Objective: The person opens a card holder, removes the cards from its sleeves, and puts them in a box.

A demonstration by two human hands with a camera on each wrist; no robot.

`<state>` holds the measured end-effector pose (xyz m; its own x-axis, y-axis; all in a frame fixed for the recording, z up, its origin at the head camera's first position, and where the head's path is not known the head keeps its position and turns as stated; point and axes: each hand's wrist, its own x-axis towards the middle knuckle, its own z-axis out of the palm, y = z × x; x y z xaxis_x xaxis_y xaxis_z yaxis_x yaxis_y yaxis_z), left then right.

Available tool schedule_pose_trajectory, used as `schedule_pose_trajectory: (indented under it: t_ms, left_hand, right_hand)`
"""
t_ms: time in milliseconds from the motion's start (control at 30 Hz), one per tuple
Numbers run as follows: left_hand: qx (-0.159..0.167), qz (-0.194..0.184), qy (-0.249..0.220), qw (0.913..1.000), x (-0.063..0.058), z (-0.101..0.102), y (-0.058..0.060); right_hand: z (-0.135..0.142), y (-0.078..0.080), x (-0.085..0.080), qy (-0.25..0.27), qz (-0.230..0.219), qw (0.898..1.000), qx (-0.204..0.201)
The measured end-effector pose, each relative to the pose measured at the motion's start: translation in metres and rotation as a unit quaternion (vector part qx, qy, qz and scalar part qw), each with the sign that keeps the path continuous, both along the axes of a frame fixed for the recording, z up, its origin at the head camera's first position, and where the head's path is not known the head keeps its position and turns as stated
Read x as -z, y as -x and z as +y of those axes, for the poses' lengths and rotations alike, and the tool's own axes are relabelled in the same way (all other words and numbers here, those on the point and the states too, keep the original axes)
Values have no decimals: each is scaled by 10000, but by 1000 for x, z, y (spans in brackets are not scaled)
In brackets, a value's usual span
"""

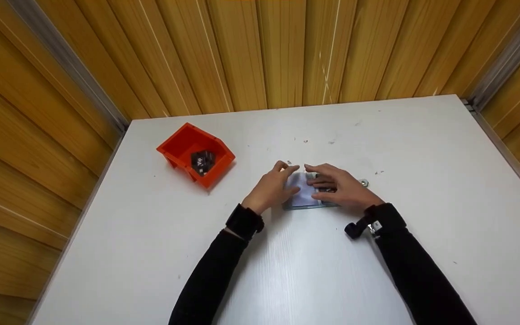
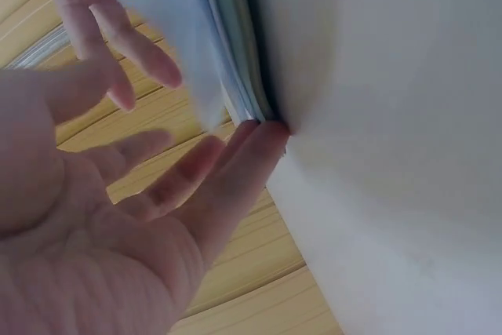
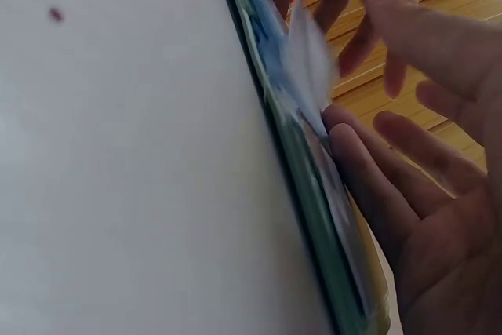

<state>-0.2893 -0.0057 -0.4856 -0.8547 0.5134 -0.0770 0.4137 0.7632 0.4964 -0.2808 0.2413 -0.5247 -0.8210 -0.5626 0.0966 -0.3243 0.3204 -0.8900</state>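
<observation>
A thin booklet with a green cover edge and clear pages [image 1: 303, 192] lies open on the white table, between both hands. One translucent page [image 2: 169, 17] stands partly raised in the left wrist view. My left hand [image 1: 270, 188] is at the booklet's left side, its fingertips at the far end of the edge. Over the right half, my right hand [image 1: 343, 187] has loosely bent fingers spread; in the right wrist view its fingertips touch the booklet beside the lifted page [image 3: 307, 60]. Part of the right half is hidden under this hand.
An orange bin [image 1: 176, 151] holding several black cards [image 1: 202, 161], one marked "Vip", stands at the left back. A small round metallic piece [image 1: 364, 183] shows past the right hand. Wood-patterned walls [image 1: 282, 54] border the white table [image 1: 422, 180].
</observation>
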Motion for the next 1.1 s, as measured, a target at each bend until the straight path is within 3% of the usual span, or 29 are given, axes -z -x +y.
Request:
schedule_pose_trajectory:
  t_ms: [133, 267, 367, 533, 633, 700, 767, 800, 833, 933, 967, 1000, 1033, 1067, 1100]
  left_hand:
    - [74, 206, 470, 9987, 0, 2, -3]
    - [101, 241, 699, 9972, -1, 4, -7]
    - [150, 380, 820, 9958, -2, 4, -8]
    - [85, 960, 867, 9916, -1, 14, -12]
    - [77, 633, 300, 9975, 2, 28, -14]
    - [1, -97, -432, 9990, 4, 39, -15]
    - [-322, -1043, -1279, 9858, 5, 48, -15]
    - [-576, -1466, -1705, 9727, 6, 51, -15]
    - [-857, -1846, -2144, 9553, 6, 54, -15]
    - [-1477, -2790, -3358, 8875, 6, 57, -12]
    - [-1592, -2976, -3631, 8685, 6, 58, -10]
    - [-1658, -3106, -3809, 8550, 6, 58, -9]
    - [-1682, -3175, -3891, 8483, 6, 59, -7]
    - [-1697, -3143, -3852, 8509, 6, 59, -6]
    - [-1722, -3025, -3730, 8600, 7, 60, -4]
  right_hand:
    - [14, 4, -2, -559, 386, 9972, 315]
    - [33, 8, -1, -1295, 633, 9876, 629]
    - [46, 9, 1, -1530, 502, 9837, 797]
    - [58, 7, 3, -1515, 122, 9832, 1009]
    - [59, 6, 3, -1509, 68, 9828, 1063]
    - [59, 5, 2, -1524, 68, 9823, 1085]
    - [58, 5, 2, -1544, 65, 9818, 1100]
    - [58, 5, 2, -1549, 60, 9818, 1094]
    - [58, 5, 2, -1565, 53, 9816, 1090]
    - [58, 6, 3, -1602, 25, 9810, 1090]
    - [59, 7, 4, -1606, 19, 9808, 1103]
    - [59, 7, 4, -1603, 5, 9808, 1107]
    - [59, 7, 4, -1594, 3, 9809, 1114]
    - [59, 7, 5, -1580, -6, 9811, 1115]
    - [59, 8, 6, -1574, -13, 9812, 1116]
